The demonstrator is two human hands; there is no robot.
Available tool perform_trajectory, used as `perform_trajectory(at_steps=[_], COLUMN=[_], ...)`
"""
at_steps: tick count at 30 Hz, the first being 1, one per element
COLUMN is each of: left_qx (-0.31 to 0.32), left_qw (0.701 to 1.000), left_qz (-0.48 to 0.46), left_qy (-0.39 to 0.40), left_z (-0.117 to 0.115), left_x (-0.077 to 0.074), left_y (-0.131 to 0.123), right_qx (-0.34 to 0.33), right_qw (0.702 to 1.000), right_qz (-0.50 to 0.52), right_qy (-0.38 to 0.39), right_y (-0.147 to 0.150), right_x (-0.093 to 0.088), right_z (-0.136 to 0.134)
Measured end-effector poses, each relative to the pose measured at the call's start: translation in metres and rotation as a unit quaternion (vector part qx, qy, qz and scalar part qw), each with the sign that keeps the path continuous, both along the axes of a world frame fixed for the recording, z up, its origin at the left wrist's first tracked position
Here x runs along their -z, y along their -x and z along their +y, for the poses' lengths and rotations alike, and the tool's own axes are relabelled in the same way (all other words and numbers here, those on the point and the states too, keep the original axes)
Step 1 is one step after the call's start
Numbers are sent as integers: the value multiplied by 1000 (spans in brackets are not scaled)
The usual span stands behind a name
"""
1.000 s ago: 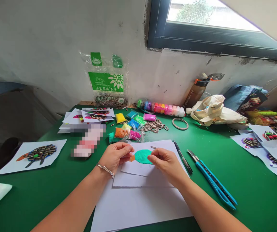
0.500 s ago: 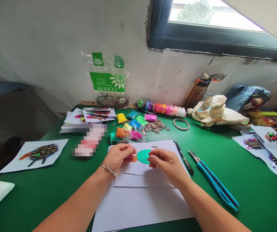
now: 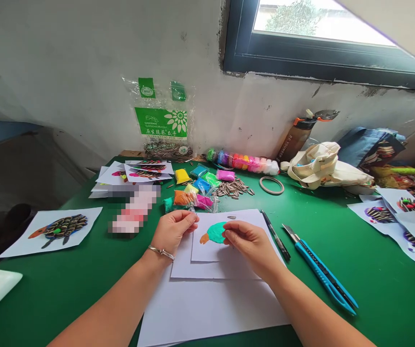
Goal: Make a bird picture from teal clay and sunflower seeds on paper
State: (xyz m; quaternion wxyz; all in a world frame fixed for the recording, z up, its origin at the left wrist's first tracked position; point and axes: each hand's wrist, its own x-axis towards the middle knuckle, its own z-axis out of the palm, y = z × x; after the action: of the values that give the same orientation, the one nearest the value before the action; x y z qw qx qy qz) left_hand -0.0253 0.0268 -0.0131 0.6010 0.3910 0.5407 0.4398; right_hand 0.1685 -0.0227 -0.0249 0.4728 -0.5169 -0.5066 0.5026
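Note:
A turtle-like figure of modelling clay, with a teal oval body point(image 3: 216, 233) and an orange head point(image 3: 204, 238), lies on a small white paper card point(image 3: 207, 253). My left hand point(image 3: 174, 231) is at the card's upper left edge, thumb and fingers pinched together; what they hold, if anything, is hidden. Over the right rim of the teal clay, my right hand point(image 3: 245, 239) has its thumb and forefinger closed, and I cannot make out anything between them. A sunflower seed point(image 3: 232, 217) lies just above the clay.
Larger white sheets point(image 3: 210, 308) lie under the card. To the right are a black pen point(image 3: 275, 235) and a blue utility knife point(image 3: 323, 272). Clay packets point(image 3: 185, 197), a seed pile point(image 3: 234, 188) and a seed bag point(image 3: 164, 125) stand behind. A seed turtle picture point(image 3: 62, 230) lies left.
My left hand has drawn back slightly left, uncovering the orange head. The card with the clay figure has shifted a little right. My right hand has hardly moved.

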Motion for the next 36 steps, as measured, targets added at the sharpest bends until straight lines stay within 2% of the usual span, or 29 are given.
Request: perform_trajectory(at_steps=[5,12,16,20,23,30,33,36], left_qx=[1,12,20,34,41,41,41,43], left_qw=[1000,1000,1000,999,999,998,998,998], left_qz=[10,14,7,1,-2,-1,0,-1], left_qy=[-9,-15,-18,-27,-35,-41,-42,-41], left_z=[0,-1,-4,-6,-6,-6,-6,-6], left_x=[4,3,4,6,7,8,7,7], left_y=[-2,-5,-7,-9,-9,-10,-10,-9], right_qx=[-1,-29,-21,-37,-64,-93,-108,-86], right_qw=[1000,994,983,952,924,885,856,821], right_qz=[-7,-106,-176,-270,-324,-390,-424,-465], right_qy=[-13,-16,-53,-142,-192,-238,-277,-321], right_y=[0,-2,-1,5,11,14,15,17], right_x=[-1,1,-1,-8,-6,15,22,30], right_z=[0,-2,-2,1,3,10,13,13])
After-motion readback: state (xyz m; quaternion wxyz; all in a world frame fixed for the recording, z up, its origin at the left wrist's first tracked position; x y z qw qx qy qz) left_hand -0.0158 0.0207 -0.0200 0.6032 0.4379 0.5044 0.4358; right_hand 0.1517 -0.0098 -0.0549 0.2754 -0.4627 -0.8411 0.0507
